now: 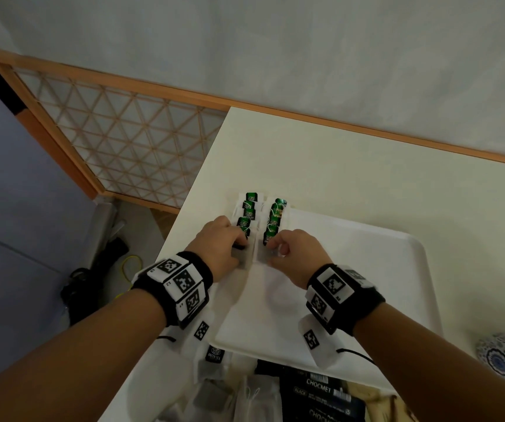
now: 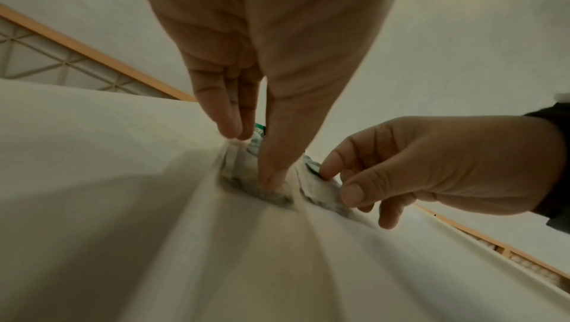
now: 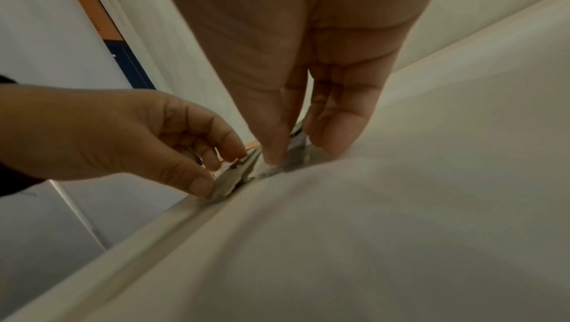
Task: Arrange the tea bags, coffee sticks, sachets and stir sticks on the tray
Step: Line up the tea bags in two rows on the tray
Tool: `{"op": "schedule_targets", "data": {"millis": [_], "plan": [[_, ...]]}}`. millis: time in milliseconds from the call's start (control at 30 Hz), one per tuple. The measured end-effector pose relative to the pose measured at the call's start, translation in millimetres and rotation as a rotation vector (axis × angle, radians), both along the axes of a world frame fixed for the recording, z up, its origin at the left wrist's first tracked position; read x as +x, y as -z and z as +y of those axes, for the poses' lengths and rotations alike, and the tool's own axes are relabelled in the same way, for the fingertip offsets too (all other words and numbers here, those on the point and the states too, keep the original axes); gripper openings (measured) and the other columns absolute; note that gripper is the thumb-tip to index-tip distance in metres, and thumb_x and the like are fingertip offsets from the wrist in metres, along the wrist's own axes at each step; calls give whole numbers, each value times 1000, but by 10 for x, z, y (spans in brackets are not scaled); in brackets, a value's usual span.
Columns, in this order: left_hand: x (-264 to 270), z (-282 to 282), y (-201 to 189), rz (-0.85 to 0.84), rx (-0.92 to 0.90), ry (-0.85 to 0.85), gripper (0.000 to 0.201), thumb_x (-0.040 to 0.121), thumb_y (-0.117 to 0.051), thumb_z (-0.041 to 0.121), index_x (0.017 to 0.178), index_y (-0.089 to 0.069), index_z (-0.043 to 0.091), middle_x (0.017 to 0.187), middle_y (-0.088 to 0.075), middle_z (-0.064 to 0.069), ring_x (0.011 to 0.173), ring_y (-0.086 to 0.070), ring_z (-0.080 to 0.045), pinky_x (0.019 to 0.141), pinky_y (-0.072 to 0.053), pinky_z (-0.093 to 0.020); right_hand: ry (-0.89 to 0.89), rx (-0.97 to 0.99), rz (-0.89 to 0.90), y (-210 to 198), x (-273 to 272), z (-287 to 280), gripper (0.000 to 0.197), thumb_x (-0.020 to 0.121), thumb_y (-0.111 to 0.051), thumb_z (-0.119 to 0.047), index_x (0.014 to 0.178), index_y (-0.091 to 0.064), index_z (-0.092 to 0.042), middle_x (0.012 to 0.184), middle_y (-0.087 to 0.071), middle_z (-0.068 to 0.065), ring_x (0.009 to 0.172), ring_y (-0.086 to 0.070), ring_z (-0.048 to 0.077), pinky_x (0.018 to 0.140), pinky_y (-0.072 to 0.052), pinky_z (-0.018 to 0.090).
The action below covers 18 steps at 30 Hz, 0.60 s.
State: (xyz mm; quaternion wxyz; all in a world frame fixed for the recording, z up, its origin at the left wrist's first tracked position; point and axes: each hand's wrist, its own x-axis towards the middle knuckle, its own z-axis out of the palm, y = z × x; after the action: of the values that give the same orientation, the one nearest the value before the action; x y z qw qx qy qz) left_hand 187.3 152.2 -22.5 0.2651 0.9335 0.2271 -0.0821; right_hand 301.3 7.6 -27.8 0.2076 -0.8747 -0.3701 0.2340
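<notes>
We are pinching tea bags [image 1: 246,217] with both hands: left hand [image 1: 219,240] and right hand [image 1: 298,249] fingers clamped on the nearest bags, at the tray's [image 1: 397,269] ten o'clock corner on the counter [image 1: 367,166].

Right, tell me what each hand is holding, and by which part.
Left hand pinches a tea bag at its near end; right hand pinches another tea bag at its near end, both on the tray.

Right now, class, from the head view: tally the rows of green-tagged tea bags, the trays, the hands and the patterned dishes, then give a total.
Rows of green-tagged tea bags: 2 (left row, right row)
White tray: 1
Hands: 2 (left hand pinching a tea bag, right hand pinching another)
Blue patterned dish: 1
Total: 6
</notes>
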Motion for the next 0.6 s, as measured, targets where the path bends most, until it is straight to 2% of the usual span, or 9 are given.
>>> {"op": "schedule_targets", "data": {"millis": [133,233,333,433,533,600], "plan": [[-241,-65,-153,-59,-32,33,35,78,-71,21,112,-63,23,107,-47,5,100,-49,-13,86,-41,-23,-100,49,-3,-192,-168,-126,14,86,-63,-27,100,-65,-27,82,-47,-14,70,-44,1,61,-31,10],[-586,-185,-253,24,-71,122,39,78,-74,30,114,-59,28,104,-45,10,82,-45,-1,73,-36,-18,-219,-17,67,-347,-443,-327,15,88,-61,-31,102,-65,-31,82,-53,-15,71,-48,0,67,-38,17],[-978,-335,-293,121,-87,182,42,76,-74,39,114,-57,32,103,-45,12,77,-43,3,64,-32,-12,-313,-88,66,-409,-739,-572,19,89,-61,-32,107,-65,-31,85,-53,-17,74,-47,2,77,-43,23],[-1328,-485,-275,172,-110,222,50,72,-76,43,116,-54,35,110,-45,12,82,-43,3,71,-36,-11,-372,-128,17,-408,-1000,-795,27,87,-64,-36,113,-65,-30,100,-58,-10,80,-49,6,81,-45,25],[-1596,-638,-246,196,-96,254,69,65,-78,53,124,-47,37,122,-39,14,102,-46,-4,89,-45,-26,-392,-171,-17,-356,-1226,-973,41,81,-65,-47,119,-60,-33,113,-56,-8,99,-54,13,85,-46,28],[-1740,-766,-244,198,-55,292,84,61,-77,59,133,-38,37,126,-32,15,110,-44,-7,90,-47,-30,-416,-180,-46,-325,-1353,-1071,54,76,-67,-52,126,-55,-33,120,-51,-8,110,-50,14,89,-45,30]]}}
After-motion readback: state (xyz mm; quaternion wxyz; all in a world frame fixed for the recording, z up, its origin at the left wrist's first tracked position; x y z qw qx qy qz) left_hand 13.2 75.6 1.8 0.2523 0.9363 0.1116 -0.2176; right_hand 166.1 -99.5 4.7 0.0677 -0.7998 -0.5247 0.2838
